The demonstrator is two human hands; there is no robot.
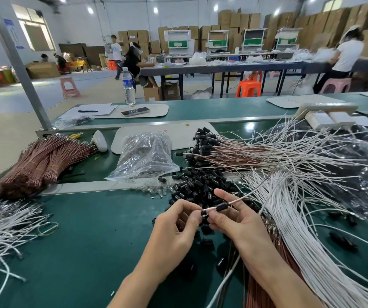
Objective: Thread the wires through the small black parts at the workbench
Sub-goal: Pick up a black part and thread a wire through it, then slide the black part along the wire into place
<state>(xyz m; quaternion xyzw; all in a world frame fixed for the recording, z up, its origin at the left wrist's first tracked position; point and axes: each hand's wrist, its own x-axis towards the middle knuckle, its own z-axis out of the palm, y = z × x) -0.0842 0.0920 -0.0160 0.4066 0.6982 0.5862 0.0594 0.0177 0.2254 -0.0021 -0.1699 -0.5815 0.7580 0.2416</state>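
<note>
1. Grip. The left hand (176,223) pinches the free end of 1 wire (240,199) between curled thumb and forefinger. The right hand (236,221) closes thumb against fingers around the black part (221,207), which already sits on that wire just behind the tip. A second dark piece shows between the fingertips; what it is cannot be told.

2. Reason for the hold. 2 opposed pinches appear to keep the short wire end straight and stiff, so the part can be slid along it. Both hands work above the workbench (89,230), close to the body.

3. Supply. The pile of loose black parts (200,185) lies just beyond the hands, and the white wires (300,230) fan out beside the right forearm. Both are probably placed within short reach.

4. Output. The threaded wires (223,152) lie farther back with their black ends grouped together, apart from the raw stock.

5. Reserve. The plastic bag (145,156) and the brown wire bundles (40,165) rest to the left, well apart from the working area.
</note>
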